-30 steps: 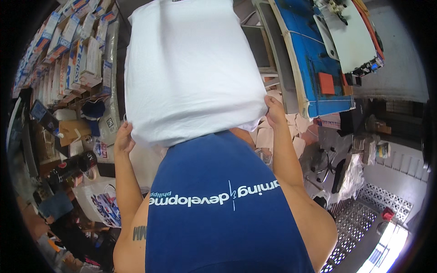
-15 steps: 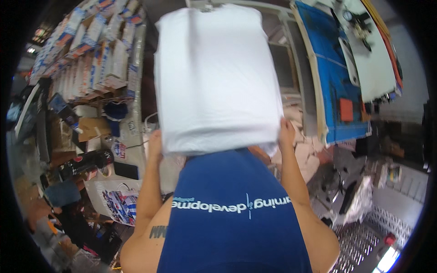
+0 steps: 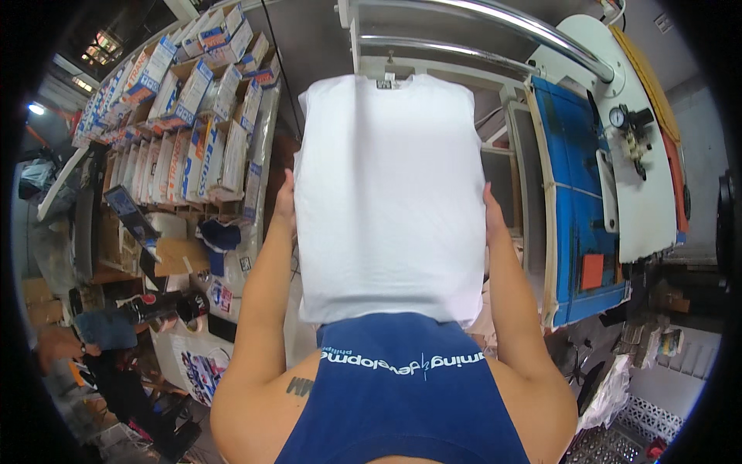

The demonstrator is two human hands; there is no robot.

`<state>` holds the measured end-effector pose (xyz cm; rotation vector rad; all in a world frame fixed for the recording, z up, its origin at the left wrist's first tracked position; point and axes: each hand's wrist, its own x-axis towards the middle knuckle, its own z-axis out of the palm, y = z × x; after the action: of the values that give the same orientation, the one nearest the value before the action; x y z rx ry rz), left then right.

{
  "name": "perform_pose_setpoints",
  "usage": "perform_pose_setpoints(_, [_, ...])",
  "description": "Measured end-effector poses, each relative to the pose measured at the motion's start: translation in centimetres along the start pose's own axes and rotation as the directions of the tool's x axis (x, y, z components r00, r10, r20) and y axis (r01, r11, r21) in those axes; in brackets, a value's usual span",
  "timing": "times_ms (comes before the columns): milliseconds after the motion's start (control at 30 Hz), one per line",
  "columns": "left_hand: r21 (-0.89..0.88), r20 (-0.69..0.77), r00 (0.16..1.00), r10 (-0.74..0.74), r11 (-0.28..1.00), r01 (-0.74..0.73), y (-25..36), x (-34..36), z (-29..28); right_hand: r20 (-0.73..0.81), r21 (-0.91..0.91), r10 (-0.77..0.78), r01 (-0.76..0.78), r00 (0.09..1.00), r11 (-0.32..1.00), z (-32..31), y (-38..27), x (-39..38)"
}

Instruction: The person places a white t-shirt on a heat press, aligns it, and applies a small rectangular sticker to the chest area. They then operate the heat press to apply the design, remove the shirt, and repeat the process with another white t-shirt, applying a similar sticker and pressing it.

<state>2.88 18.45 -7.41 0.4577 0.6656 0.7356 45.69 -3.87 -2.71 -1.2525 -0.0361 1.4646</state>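
Observation:
A white T-shirt (image 3: pixel 390 201) lies smooth in front of me, its collar with a dark label at the far end. Its near edge overlaps the bottom of my blue top. My left hand (image 3: pixel 286 199) holds the shirt's left side edge, with its fingers partly tucked behind the cloth. On the opposite edge my right hand (image 3: pixel 493 215) grips at about the same height, most of its fingers hidden. Whether a board supports the shirt from below cannot be seen.
A rack of cardboard boxes (image 3: pixel 178 116) stands at the left, above a cluttered table with a dark phone (image 3: pixel 222 328). On the right is a blue panel (image 3: pixel 576 201) beside a white machine plate with a pressure gauge (image 3: pixel 617 117). Metal rails (image 3: pixel 510 27) cross the far side.
My hands have slid from near the shirt's lower corners to farther up its sides. The view has tilted, so the shirt sits lower in it and the rails beyond now show.

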Motion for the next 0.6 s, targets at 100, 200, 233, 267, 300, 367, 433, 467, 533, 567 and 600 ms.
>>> perform_pose_setpoints(100, [-0.039, 0.072, 0.992, 0.100, 0.995, -0.097, 4.3, 7.5, 0.5, 0.134, 0.066, -0.177, 0.169, 0.975, 0.983, 1.1, -4.8, 6.9])
perform_pose_setpoints(200, [0.011, 0.034, 0.993, 0.110, 0.994, -0.111, 8.1, 11.7, -0.8, -0.009, 0.179, -0.361, 0.356, 0.933, 0.917, -1.6, -9.1, 12.9])
perform_pose_setpoints(233, [-0.042, -0.013, 0.998, 0.059, 0.997, -0.059, 8.8, 12.7, -1.4, -0.160, 0.217, -0.375, 0.403, 0.913, 0.889, -2.7, -10.3, 14.8])
perform_pose_setpoints(267, [0.003, -0.099, 0.992, 0.073, 0.997, -0.073, 9.0, 13.7, -1.9, -0.153, 0.099, -0.443, 0.459, 0.884, 0.883, -3.7, -11.0, 16.3])
perform_pose_setpoints(300, [0.036, -0.189, 0.978, 0.092, 0.996, -0.087, 9.0, 14.4, -2.3, -0.195, 0.007, -0.471, 0.481, 0.860, 0.877, -4.4, -11.1, 17.4])
perform_pose_setpoints(367, [0.396, -0.446, 0.835, 0.321, 0.908, -0.137, 8.7, 15.2, -2.7, -0.318, -0.357, -0.540, 0.429, 0.780, 0.830, -4.7, -10.7, 18.2])
perform_pose_setpoints(433, [0.781, -0.548, 0.702, 0.455, 0.579, 0.234, 8.6, 15.3, -2.0, -0.444, -0.762, -0.613, 0.084, 0.653, 0.642, -3.2, -10.1, 17.2])
perform_pose_setpoints(467, [0.823, -0.553, 0.679, 0.483, 0.444, 0.354, 8.4, 15.2, -1.0, -0.372, -0.882, -0.786, 0.077, 0.494, 0.465, -1.7, -10.1, 16.2])
perform_pose_setpoints(533, [0.990, -0.093, 0.590, 0.802, 0.012, 0.139, 9.0, 14.6, 2.0, -0.195, -0.981, -0.955, -0.042, 0.223, 0.191, 2.3, -10.7, 13.8])
perform_pose_setpoints(567, [0.990, 0.118, 0.548, 0.828, -0.140, -0.002, 9.7, 14.4, 4.0, -0.116, -0.992, -0.980, 0.039, 0.159, 0.124, 4.8, -11.1, 12.6])
perform_pose_setpoints(600, [0.941, 0.338, 0.426, 0.839, -0.305, -0.144, 9.4, 14.2, 6.4, 0.010, -0.994, -0.948, 0.104, 0.319, 0.024, 7.6, -11.4, 12.0])
